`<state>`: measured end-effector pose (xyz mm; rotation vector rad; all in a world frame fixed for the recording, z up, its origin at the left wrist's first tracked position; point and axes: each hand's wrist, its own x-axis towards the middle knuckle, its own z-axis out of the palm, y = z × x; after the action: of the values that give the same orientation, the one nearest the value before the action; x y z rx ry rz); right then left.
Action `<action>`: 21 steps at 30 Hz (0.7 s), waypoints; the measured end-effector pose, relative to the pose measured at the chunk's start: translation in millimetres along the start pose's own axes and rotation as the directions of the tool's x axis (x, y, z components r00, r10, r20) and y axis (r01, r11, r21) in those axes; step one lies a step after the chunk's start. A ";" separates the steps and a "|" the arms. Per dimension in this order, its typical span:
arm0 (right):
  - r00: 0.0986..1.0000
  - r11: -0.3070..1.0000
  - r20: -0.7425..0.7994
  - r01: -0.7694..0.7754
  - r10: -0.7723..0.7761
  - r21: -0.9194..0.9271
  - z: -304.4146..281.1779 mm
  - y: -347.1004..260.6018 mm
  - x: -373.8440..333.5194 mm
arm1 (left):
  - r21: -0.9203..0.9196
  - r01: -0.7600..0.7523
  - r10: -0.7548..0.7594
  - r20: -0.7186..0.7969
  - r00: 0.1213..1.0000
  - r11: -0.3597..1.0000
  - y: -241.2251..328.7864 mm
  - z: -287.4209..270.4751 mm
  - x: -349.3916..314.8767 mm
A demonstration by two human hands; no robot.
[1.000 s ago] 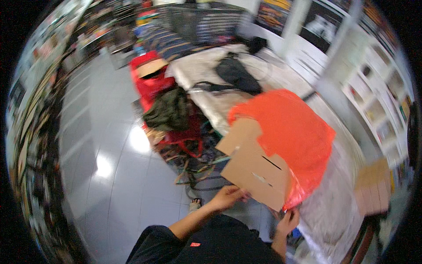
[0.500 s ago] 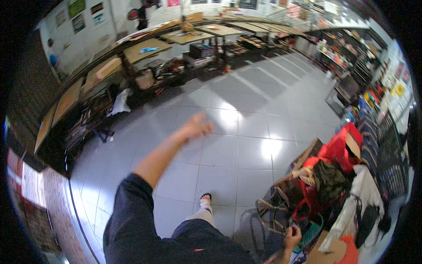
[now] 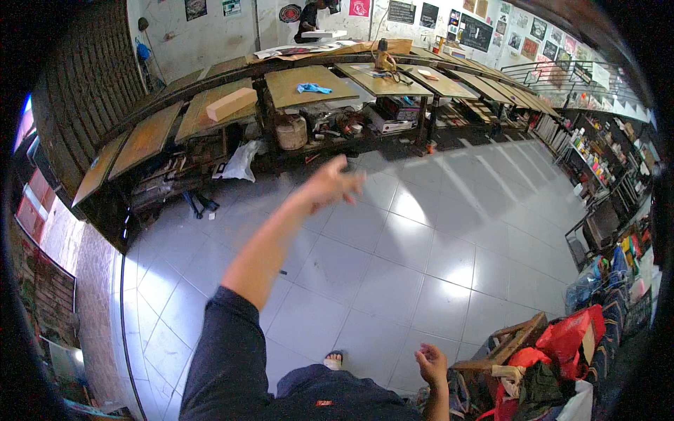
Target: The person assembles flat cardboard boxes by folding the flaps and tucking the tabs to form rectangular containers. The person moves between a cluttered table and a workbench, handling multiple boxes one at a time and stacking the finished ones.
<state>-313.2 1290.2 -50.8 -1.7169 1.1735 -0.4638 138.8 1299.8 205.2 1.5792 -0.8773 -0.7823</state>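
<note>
My left hand (image 3: pixel 330 188) reaches forward over the tiled floor at the end of an outstretched bare forearm. Its fingers are apart and nothing is in them. Beyond it stands a long worktable with tilted boards, where a blue cloth or glove (image 3: pixel 314 88) and a pale wooden block (image 3: pixel 232 104) lie. Lower right, my right hand (image 3: pixel 431 364) is raised with its fingers loosely bent and nothing visible in them. It is nearest to a wooden piece of furniture (image 3: pixel 507 342) piled with a red bag (image 3: pixel 574 335) and a dark cloth bundle (image 3: pixel 539 384).
A white bag (image 3: pixel 241 162) hangs under the worktable near a bucket (image 3: pixel 291 132). Along the right side are a dark chair (image 3: pixel 600 226) and shelves of bottles (image 3: pixel 586 151). A person (image 3: pixel 309 21) is behind the table. An open doorway (image 3: pixel 63 238) is at the left.
The view has turned left and up, so the worktable shows more fully. My right hand has come away from the piled bags. My left arm stays stretched forward.
</note>
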 end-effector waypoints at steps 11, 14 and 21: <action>0.944 0.943 -0.068 -0.316 0.324 0.107 -39.3 53.6 167.3 | -0.142 0.427 -0.395 0.207 0.895 0.893 -154.3 46.2 145.8; 0.951 0.959 -0.143 -0.259 0.274 0.114 -68.1 61.0 256.2 | -0.257 0.418 -0.398 0.126 0.908 0.871 -170.9 53.4 210.4; 0.990 0.992 -0.116 -0.088 0.077 -0.090 -136.0 31.6 499.5 | -0.061 0.575 -0.571 -0.243 0.784 0.816 -347.5 54.8 276.3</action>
<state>-197.7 788.6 -114.7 -1.7339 1.3616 -0.4658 276.7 1073.4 -155.0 1.9408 -0.1982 -0.9664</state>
